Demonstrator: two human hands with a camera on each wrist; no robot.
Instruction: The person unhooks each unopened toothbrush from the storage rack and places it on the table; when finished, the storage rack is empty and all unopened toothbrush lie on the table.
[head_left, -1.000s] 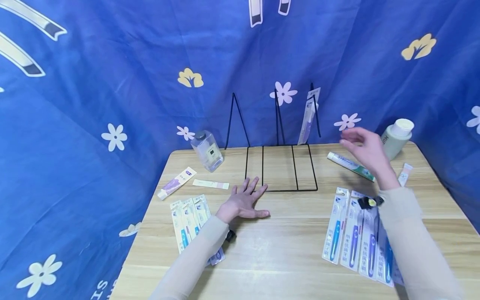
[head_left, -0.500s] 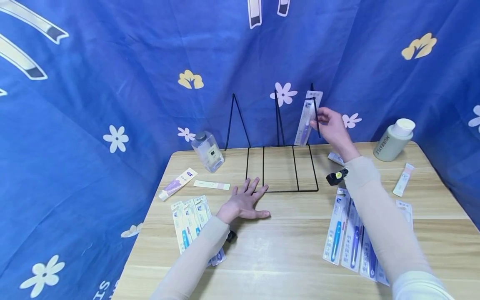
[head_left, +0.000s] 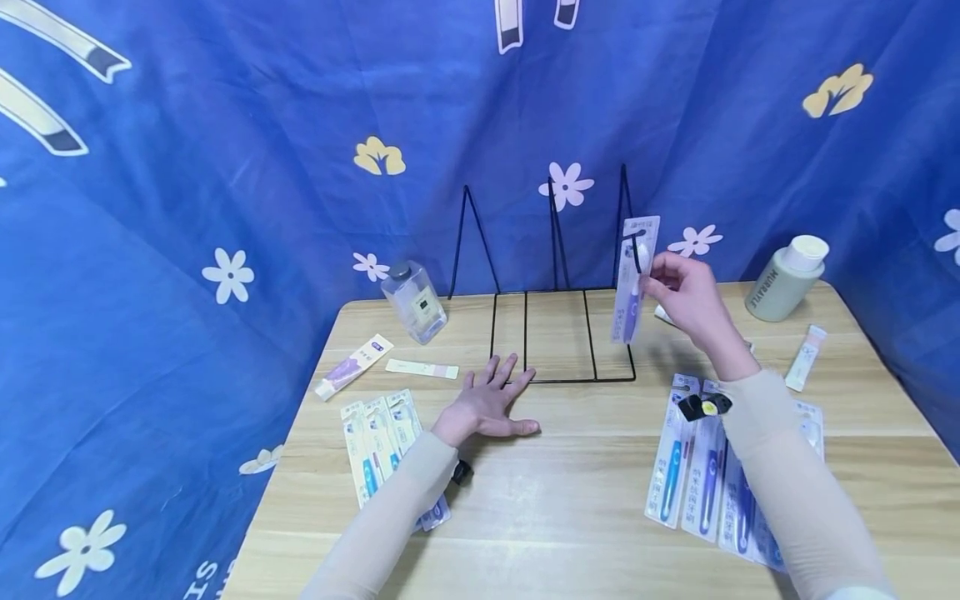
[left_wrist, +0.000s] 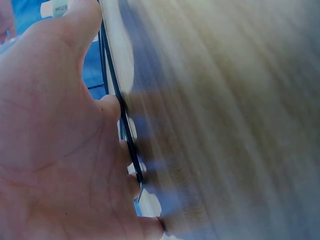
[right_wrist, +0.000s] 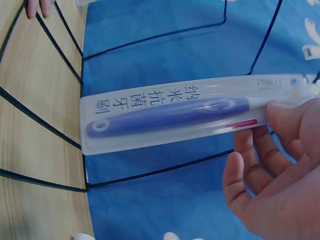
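Pinching a packaged toothbrush, right hand fingers clamp it; left hand lies flat, spread.

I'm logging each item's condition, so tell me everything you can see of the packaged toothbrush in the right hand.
The packaged toothbrush is a clear plastic blister on a white card printed with Chinese characters. Inside lies a purple-blue brush with a hole at the handle's end and a white neck. The pack looks sealed and undamaged. The right hand pinches its head end, holding it nearly upright above the right side of the black wire rack. Nothing else touches it.
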